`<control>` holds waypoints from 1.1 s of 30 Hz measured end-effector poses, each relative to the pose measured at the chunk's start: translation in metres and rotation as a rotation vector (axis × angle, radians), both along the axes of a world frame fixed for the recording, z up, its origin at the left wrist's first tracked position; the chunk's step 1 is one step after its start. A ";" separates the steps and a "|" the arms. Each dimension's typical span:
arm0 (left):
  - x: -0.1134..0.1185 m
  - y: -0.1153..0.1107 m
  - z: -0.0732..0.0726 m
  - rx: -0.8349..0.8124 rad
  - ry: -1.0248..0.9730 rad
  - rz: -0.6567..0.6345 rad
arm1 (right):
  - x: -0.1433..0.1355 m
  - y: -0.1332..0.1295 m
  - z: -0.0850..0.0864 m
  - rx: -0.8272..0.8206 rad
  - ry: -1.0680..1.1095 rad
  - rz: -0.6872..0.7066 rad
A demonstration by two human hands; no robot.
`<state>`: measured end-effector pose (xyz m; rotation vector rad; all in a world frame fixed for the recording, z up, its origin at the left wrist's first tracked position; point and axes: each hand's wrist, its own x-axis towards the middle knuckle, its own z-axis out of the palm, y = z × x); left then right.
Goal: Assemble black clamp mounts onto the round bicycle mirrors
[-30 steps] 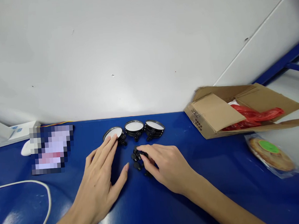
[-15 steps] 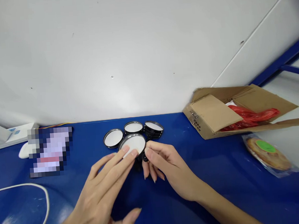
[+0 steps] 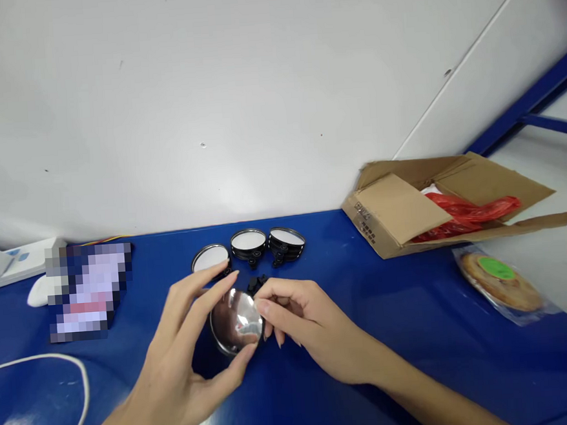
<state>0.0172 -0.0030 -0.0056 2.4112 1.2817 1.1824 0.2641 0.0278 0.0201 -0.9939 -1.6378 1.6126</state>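
A small round mirror (image 3: 235, 322) in a black rim shows its shiny, reflective face. My left hand (image 3: 181, 355) spans it, thumb on the lower edge and fingers curved past the upper edge. At the mirror's right rim, my right hand (image 3: 310, 320) pinches with thumb and forefinger. A black clamp-like piece (image 3: 257, 284) shows just beyond the mirror; whether it is joined to it I cannot tell. Behind are more round pieces with white faces: a left one (image 3: 209, 258) partly behind my left fingers, a middle stack (image 3: 248, 241) and a right stack (image 3: 287, 239).
On the blue table (image 3: 348, 298) an open cardboard box (image 3: 400, 211) with a red plastic bag (image 3: 463, 213) stands at the right. Nearer lies a wrapped round food item (image 3: 502, 281). At left are a blurred-out phone (image 3: 92, 290), a white mouse (image 3: 39, 291) and a white cable (image 3: 84, 375).
The mirror has come down towards me and turned from its white face to its reflective face. My left hand has shifted from fingers flat on it to spanning its edges.
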 end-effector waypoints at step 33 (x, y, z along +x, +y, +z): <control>0.011 -0.008 -0.008 -0.252 -0.079 0.038 | 0.019 0.014 -0.001 0.421 -0.513 0.080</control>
